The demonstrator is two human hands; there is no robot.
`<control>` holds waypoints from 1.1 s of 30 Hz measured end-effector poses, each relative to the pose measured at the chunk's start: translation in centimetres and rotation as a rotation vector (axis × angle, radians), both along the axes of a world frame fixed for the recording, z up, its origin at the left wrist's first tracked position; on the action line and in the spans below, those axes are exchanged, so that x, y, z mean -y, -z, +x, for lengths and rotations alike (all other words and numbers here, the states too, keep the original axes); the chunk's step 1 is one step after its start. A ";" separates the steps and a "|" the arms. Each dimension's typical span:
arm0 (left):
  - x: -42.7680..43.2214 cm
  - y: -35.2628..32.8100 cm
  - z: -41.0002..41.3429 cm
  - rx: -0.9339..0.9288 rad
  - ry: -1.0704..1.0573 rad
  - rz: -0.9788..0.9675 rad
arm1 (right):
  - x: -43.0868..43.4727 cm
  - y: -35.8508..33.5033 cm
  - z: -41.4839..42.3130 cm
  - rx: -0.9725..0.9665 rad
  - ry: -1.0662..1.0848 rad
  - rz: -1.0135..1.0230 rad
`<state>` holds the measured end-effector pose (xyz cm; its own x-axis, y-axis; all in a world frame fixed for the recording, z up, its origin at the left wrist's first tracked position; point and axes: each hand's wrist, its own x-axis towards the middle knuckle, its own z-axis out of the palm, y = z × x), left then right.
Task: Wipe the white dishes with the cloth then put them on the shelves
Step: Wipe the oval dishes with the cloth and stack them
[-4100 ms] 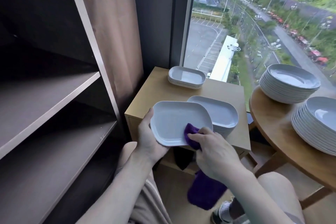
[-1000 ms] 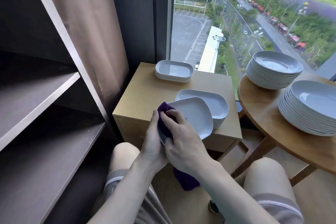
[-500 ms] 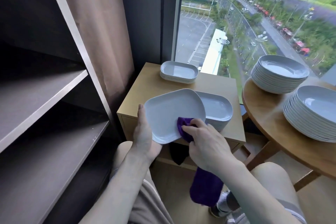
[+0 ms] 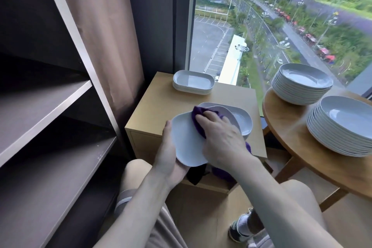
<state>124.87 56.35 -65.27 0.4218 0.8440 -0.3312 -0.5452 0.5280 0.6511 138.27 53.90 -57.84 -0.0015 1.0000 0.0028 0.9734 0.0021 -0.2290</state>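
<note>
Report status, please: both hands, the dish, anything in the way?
Left hand grips dish edge. Right hand holds purple cloth against dish. Shelves at left; no obstacle seen between.

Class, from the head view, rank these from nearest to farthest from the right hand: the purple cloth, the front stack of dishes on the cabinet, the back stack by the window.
1. The purple cloth: held by the right hand itself.
2. The front stack: just beyond the hand, to its right.
3. The back stack: at the far edge of the cabinet.
</note>
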 end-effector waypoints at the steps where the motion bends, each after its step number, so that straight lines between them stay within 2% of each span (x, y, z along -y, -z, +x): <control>1: 0.0 0.2 0.1 -0.006 -0.004 -0.024 | 0.4 0.2 -1.1 -0.006 -0.066 0.007; 7: -0.1 1.4 -1.2 0.020 -0.067 -0.176 | 2.7 1.6 -4.7 -0.052 -0.284 -0.023; 10: -1.0 1.0 -1.9 0.002 -0.153 -0.157 | 3.6 1.8 -4.3 -0.018 -0.331 -0.096; 14: -1.0 0.3 -1.9 -0.006 -0.161 -0.084 | 4.0 2.0 -2.7 0.002 -0.254 -0.091; 19: -1.0 0.2 -2.0 0.002 -0.086 0.003 | 3.8 2.6 -0.1 0.037 -0.014 -0.036; 23: -0.6 0.2 -1.4 -0.013 -0.025 0.046 | 3.1 2.6 2.0 -0.006 0.140 0.004; 26: -0.2 0.3 -0.8 -0.015 -0.007 0.042 | 2.9 2.6 2.0 0.005 0.127 0.005; 33: 0.4 1.3 0.0 -0.032 0.012 -0.044 | 4.0 3.5 -0.9 -0.005 -0.114 -0.013</control>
<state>124.90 55.91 -66.59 0.4208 0.8232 -0.3811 -0.5179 0.5629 0.6441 137.38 49.91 -61.37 -0.1154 0.9933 -0.0104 0.9659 0.1098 -0.2345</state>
